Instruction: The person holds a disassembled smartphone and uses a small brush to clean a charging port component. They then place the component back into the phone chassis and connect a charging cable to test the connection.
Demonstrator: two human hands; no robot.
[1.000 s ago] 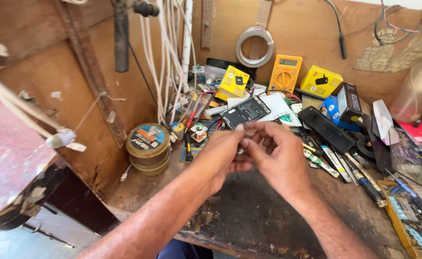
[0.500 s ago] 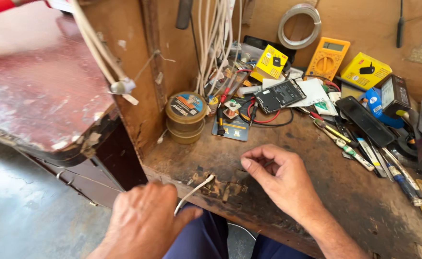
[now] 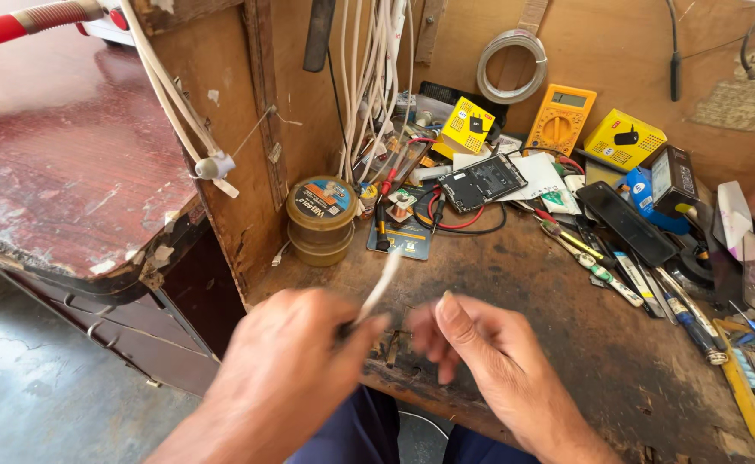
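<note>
Your left hand (image 3: 287, 378) is nearest to you, clenched around the lower end of a thin white cable (image 3: 379, 288) that rises tilted up and to the right, blurred along its length. Just beside it, your right hand (image 3: 481, 361) hovers over the near edge of the worn wooden counter (image 3: 566, 344), fingers curled loosely and grasping nothing, its fingertips close to the cable but apart from it. Beyond your hands, a stack of round tins (image 3: 320, 219) stands at the counter's left edge, against the wooden side panel. To its right lie a red and black lead (image 3: 450, 219) and an opened phone (image 3: 481, 182), and a row of screwdrivers (image 3: 601, 266) spreads toward the right. Farthest back, a yellow multimeter (image 3: 560, 119) leans on the wall below a hanging coil of white wire (image 3: 512, 67).
</note>
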